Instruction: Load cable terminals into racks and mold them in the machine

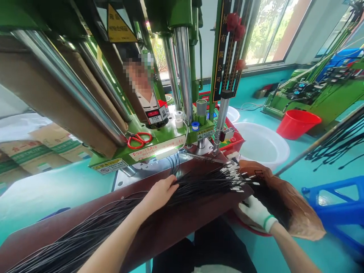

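Observation:
A long bundle of black cables [199,188] lies along a dark brown board [193,216], its white connector ends [233,175] gathered at the right. My left hand [163,192], bare, rests over the bundle with thumb and forefinger closed on a thin cable running right. My right hand [257,213] wears a white glove with a green cuff. It is low beside the board's right end, next to a brown sack [304,216] and above a red-rimmed container. Its thumb and fingers are apart; some fingertips are hidden. I see nothing in it.
A green press machine [170,142] stands right behind the board, with red-handled scissors [139,140] on its bed. White tubs [261,146], a red bucket [297,123] and a blue plastic stool [338,201] are at the right. More black cables [332,140] hang at the far right.

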{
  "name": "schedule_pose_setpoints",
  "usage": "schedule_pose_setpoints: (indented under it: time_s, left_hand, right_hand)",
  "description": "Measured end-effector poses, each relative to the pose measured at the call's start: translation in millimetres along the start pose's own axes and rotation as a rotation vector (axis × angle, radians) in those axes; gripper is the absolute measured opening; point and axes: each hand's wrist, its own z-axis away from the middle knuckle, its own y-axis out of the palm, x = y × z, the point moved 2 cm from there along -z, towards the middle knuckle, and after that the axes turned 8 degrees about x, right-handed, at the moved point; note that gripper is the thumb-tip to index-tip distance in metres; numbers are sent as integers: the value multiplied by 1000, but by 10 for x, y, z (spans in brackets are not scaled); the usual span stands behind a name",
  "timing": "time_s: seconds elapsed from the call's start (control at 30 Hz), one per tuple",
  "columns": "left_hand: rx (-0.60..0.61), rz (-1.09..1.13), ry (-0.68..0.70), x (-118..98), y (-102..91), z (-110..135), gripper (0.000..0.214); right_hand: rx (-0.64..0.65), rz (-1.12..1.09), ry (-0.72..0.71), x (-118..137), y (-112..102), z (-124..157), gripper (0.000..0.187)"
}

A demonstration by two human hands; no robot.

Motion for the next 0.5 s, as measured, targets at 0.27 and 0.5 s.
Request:
schedule_pose_setpoints:
  time_s: [0.27, 0.5]
  left_hand:
    - [47, -335, 52, -368, 134, -307, 22]
    - [10, -290, 159, -370, 95, -335, 14]
  right_hand:
    - [9, 41, -15, -16, -62, 112, 46]
    - [37, 187, -81, 97, -198, 261, 43]
